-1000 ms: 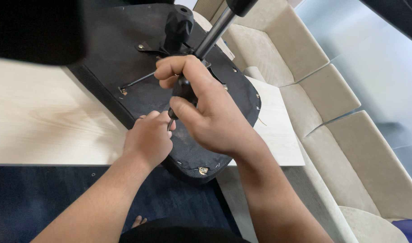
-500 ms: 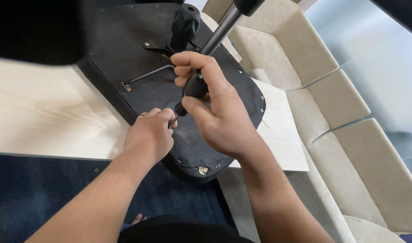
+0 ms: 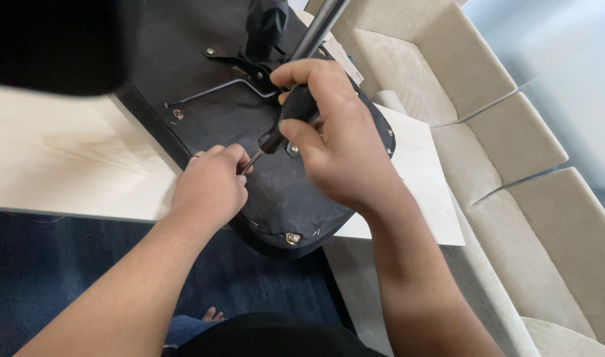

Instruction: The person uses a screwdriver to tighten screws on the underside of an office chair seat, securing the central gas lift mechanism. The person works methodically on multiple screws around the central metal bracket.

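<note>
- The right hand [image 3: 345, 142] is wrapped tight round the black handle of a screwdriver [image 3: 296, 112], fingers closed on it, the tool slanting down and to the left.
- The left hand [image 3: 210, 185] sits just below, its fingers curled shut around the thin metal shaft near the tip; the tip itself is hidden, so I cannot say for sure what it bears on.
- Both hands work over an upturned black chair seat [image 3: 203, 125], which lies underside-up on the pale wooden bench [image 3: 58, 165].
- The seat's rounded near edge overhangs the bench's front edge, with a brass-coloured bolt [image 3: 292, 238] close to that rim.
- A bent metal lever [image 3: 216, 89] runs across the seat's underside toward the central mount, where a metal post [image 3: 319, 26] rises out of view.
- To the right, the bench ends in a corner, and a beige cushioned sofa [image 3: 507, 139] stands close by, leaving only a narrow gap there.
- In front of the bench there is dark blue floor [image 3: 44, 264].
</note>
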